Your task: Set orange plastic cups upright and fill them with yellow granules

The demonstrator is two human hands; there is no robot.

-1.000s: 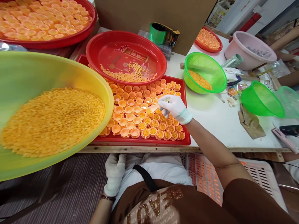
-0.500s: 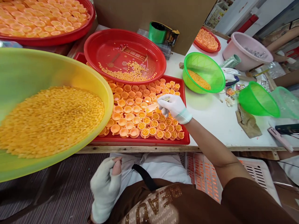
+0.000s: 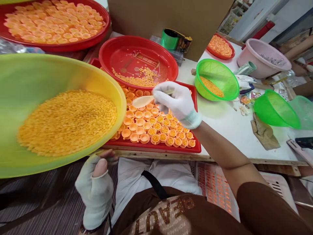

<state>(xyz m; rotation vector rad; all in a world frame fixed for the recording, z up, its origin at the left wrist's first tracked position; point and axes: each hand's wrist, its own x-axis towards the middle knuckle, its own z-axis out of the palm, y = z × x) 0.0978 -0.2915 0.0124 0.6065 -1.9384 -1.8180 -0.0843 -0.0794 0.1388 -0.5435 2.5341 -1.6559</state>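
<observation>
My right hand (image 3: 174, 101), in a white glove, grips a small pale spoon (image 3: 143, 101) and holds it above a red tray (image 3: 156, 148). Small orange toy cups on saucers (image 3: 140, 115) stand in rows on that tray. Those toward the right hold yellow beads (image 3: 165, 129); many toward the left look empty. My left hand (image 3: 96, 182), in a white glove with bare fingertips, is just below the rim of a big yellow basin (image 3: 123, 107). Its thumb and fingers are apart, with nothing seen between them. Yellow beads (image 3: 70, 120) lie heaped in the basin.
A red round tray (image 3: 168, 49) with scattered beads rests over the back of the cup tray. Farther left, another red tray (image 3: 107, 26) is full of orange cups. Green baskets (image 3: 217, 70) and a pink tub (image 3: 264, 65) stand to the right. A tape dispenser (image 3: 171, 39) sits behind.
My right hand has lifted toward me and left, taking the spoon off the cups. My left hand has moved left and up to the basin's rim, its fingers opening from a closed pose.
</observation>
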